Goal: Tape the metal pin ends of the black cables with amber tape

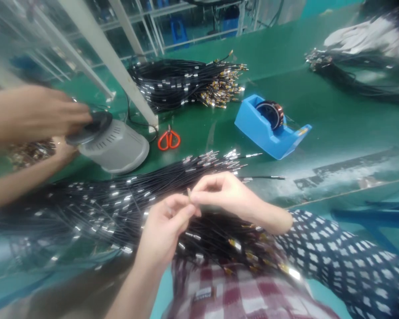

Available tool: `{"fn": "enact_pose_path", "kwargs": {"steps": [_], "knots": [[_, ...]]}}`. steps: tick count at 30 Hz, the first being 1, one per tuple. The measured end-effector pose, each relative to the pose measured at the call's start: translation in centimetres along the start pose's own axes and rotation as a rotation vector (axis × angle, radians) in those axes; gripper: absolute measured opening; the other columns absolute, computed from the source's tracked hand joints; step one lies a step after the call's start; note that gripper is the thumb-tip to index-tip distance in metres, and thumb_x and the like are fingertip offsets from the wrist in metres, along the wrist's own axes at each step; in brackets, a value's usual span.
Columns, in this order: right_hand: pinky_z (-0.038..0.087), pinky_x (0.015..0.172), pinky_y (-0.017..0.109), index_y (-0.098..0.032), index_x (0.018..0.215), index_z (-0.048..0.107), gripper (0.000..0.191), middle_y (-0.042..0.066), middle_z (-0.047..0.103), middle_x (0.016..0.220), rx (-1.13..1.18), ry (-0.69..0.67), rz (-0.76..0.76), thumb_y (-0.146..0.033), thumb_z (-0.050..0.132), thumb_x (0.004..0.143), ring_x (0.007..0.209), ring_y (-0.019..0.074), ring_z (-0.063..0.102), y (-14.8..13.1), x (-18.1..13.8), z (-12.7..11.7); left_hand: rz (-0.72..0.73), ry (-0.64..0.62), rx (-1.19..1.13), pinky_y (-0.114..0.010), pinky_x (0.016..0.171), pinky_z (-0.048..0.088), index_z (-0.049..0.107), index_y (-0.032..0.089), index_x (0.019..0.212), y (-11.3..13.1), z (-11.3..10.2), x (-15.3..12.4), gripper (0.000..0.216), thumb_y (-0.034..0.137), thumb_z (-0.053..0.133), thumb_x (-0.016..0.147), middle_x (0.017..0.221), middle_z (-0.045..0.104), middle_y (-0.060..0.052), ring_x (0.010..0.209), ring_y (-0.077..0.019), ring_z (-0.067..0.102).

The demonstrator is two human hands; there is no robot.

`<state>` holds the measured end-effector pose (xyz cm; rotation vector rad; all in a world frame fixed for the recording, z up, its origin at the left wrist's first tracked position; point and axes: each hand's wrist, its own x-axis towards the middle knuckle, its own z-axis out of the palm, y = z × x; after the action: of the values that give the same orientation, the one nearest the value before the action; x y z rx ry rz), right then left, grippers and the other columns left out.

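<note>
My left hand [164, 228] and my right hand [228, 195] meet fingertip to fingertip above the near table edge. Both are closed in a pinch on a small yellowish strip [189, 193] that looks like tape; the fingers hide most of it. Whether a cable end lies under it I cannot tell. Black cables [168, 175] with silvery ends run along the table just beyond my hands. Beneath my hands and over my lap lie more black cables with yellow-wrapped ends [234, 244].
A blue tape dispenser [264, 135] with an amber roll stands right of red-handled scissors [169, 139]. Behind lies a black cable bundle [173, 79]; another coil [355, 84] is far right. At left, a co-worker's hands [36, 110] are near a grey device [118, 144] beside a white post [119, 66].
</note>
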<state>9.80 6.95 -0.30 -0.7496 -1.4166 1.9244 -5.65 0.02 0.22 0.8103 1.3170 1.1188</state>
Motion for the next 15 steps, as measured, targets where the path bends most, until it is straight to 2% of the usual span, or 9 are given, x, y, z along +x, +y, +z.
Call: {"fn": "enact_pose_path", "kwargs": {"steps": [4, 8, 10, 13, 15], "knots": [[0.05, 0.073, 0.03, -0.013, 0.078, 0.068, 0.028, -0.001, 0.066, 0.059, 0.186, -0.096, 0.074, -0.038, 0.079, 0.072, 0.062, 0.0134, 0.064, 0.5, 0.8, -0.2, -0.044, -0.112, -0.038, -0.02, 0.041, 0.01, 0.07, 0.01, 0.069, 0.2, -0.7, 0.8, 0.023, 0.031, 0.077, 0.076, 0.063, 0.063, -0.004, 0.04, 0.0001, 0.025], [0.048, 0.077, 0.028, -0.013, 0.075, 0.068, 0.021, 0.0, 0.068, 0.068, 0.204, -0.109, 0.058, -0.032, 0.077, 0.075, 0.069, 0.0123, 0.063, 0.9, 1.3, -0.4, -0.137, -0.174, -0.072, -0.019, 0.04, 0.013, 0.067, 0.01, 0.064, 0.2, -1.5, 1.3, 0.031, 0.036, 0.082, 0.069, 0.057, 0.057, -0.001, 0.039, 0.0, 0.023], [0.047, 0.079, 0.026, -0.013, 0.075, 0.07, 0.016, 0.001, 0.069, 0.075, 0.2, -0.072, 0.043, -0.028, 0.076, 0.076, 0.074, 0.0107, 0.062, 1.1, 1.3, -0.6, -0.121, -0.106, -0.066, -0.018, 0.038, 0.021, 0.066, 0.012, 0.07, -0.3, -1.6, 1.1, 0.029, 0.037, 0.08, 0.072, 0.056, 0.055, 0.002, 0.039, -0.0014, 0.027], [0.047, 0.077, 0.024, -0.015, 0.08, 0.072, 0.014, 0.001, 0.07, 0.081, 0.188, 0.034, 0.025, -0.028, 0.071, 0.081, 0.074, 0.0094, 0.06, 1.3, 1.4, -0.7, -0.042, 0.053, -0.047, -0.02, 0.042, 0.04, 0.064, 0.014, 0.088, -0.9, -1.4, 0.9, 0.024, 0.038, 0.064, 0.088, 0.068, 0.06, 0.002, 0.045, -0.0066, 0.046], [0.047, 0.076, 0.024, -0.015, 0.083, 0.073, 0.017, 0.002, 0.071, 0.083, 0.163, 0.081, 0.009, -0.032, 0.067, 0.084, 0.074, 0.0096, 0.059, 1.3, 1.3, -0.5, 0.0, 0.109, -0.048, -0.022, 0.045, 0.046, 0.062, 0.015, 0.096, 0.1, -2.3, 1.7, 0.024, 0.039, 0.058, 0.092, 0.074, 0.063, 0.0, 0.051, -0.009, 0.053]]}}
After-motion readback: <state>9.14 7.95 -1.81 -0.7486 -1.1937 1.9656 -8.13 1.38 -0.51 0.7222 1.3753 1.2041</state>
